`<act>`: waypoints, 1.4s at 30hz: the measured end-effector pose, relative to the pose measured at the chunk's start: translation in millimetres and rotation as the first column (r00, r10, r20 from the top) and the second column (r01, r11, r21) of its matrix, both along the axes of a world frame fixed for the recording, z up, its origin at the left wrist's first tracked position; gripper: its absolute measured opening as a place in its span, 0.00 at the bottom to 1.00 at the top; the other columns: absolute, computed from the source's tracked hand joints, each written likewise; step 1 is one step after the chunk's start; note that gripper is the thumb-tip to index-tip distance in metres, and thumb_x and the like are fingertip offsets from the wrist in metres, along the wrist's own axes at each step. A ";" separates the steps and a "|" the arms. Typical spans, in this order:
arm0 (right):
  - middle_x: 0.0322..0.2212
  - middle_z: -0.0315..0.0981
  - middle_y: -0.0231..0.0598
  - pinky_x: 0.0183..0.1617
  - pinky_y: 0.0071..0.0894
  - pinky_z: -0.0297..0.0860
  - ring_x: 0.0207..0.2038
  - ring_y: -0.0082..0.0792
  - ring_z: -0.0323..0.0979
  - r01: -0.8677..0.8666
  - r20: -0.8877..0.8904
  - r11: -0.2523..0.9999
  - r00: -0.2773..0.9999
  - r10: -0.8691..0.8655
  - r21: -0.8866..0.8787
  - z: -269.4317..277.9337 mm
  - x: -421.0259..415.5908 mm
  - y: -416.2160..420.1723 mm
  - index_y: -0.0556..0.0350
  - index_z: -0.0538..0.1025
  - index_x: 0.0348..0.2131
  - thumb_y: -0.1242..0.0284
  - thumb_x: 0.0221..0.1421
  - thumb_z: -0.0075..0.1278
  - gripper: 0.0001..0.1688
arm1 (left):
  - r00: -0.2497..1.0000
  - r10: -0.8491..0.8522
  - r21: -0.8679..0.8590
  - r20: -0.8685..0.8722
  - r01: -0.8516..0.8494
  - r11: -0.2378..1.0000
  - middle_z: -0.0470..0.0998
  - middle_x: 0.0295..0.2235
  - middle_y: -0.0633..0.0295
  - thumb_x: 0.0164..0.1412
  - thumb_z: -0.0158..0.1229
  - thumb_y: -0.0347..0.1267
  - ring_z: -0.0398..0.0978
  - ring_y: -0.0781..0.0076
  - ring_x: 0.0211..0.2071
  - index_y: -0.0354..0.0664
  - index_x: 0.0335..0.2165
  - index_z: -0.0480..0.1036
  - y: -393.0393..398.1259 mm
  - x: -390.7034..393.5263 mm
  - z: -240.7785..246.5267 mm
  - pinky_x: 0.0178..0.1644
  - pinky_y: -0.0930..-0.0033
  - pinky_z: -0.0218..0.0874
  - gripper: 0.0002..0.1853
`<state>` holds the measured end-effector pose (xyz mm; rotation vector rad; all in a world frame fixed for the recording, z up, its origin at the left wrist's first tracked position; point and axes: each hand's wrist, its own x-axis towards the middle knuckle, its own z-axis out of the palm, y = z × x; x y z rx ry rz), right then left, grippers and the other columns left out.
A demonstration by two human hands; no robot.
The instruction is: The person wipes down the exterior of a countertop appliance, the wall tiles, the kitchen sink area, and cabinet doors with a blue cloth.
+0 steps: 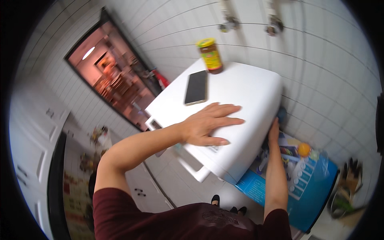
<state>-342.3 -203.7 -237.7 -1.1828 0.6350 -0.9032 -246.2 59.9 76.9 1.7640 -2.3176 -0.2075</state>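
My left hand [210, 124] rests palm down with spread fingers on the top of a white box-shaped appliance [246, 87], near its front edge. My right hand [273, 130] reaches down behind the appliance's right side, and its fingertips are hidden there. A black smartphone [196, 87] lies face up on the appliance, just beyond my left hand. Behind the phone stands a jar with a yellow lid and yellow label [211, 57], dark brown inside. A white handle-like frame [195, 171] juts out at the appliance's front.
Right of the appliance is a blue chest-like unit [312, 192] with an orange round thing [304, 149] and plastic bags on it. Two pipe valves [273, 28] stick out of the tiled wall. A doorway [114, 78] opens at the left, above white cabinets [33, 144].
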 end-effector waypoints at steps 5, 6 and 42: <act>0.55 0.59 0.48 0.58 0.33 0.56 0.55 0.41 0.60 -0.025 -0.025 0.945 0.999 0.035 0.326 -31.2 -20.7 61.7 0.67 0.55 0.58 0.43 0.60 0.32 0.46 | 1.000 0.027 -0.028 -0.004 -0.027 0.999 0.53 0.61 0.52 0.53 0.45 0.62 0.46 0.50 0.63 0.62 0.56 0.61 5.0 3.5 -11.3 0.63 0.38 0.35 0.35; 0.56 0.58 0.48 0.58 0.33 0.55 0.55 0.41 0.59 -0.019 -0.011 0.927 1.000 0.025 0.374 -40.1 -25.2 74.0 0.67 0.55 0.58 0.43 0.60 0.32 0.46 | 1.000 0.013 -0.041 0.017 -0.013 0.999 0.53 0.61 0.51 0.53 0.44 0.62 0.46 0.50 0.63 0.62 0.56 0.61 3.4 5.2 -11.9 0.63 0.39 0.36 0.36; 0.54 0.60 0.41 0.57 0.33 0.57 0.55 0.38 0.60 -0.014 0.089 0.862 0.995 -0.037 0.506 4.6 -61.1 204.3 0.59 0.58 0.58 0.47 0.63 0.28 0.38 | 0.995 0.103 -0.157 -0.008 -0.103 0.982 0.55 0.59 0.46 0.56 0.47 0.56 0.49 0.50 0.62 0.50 0.55 0.62 -4.0 -11.6 -16.9 0.64 0.50 0.41 0.34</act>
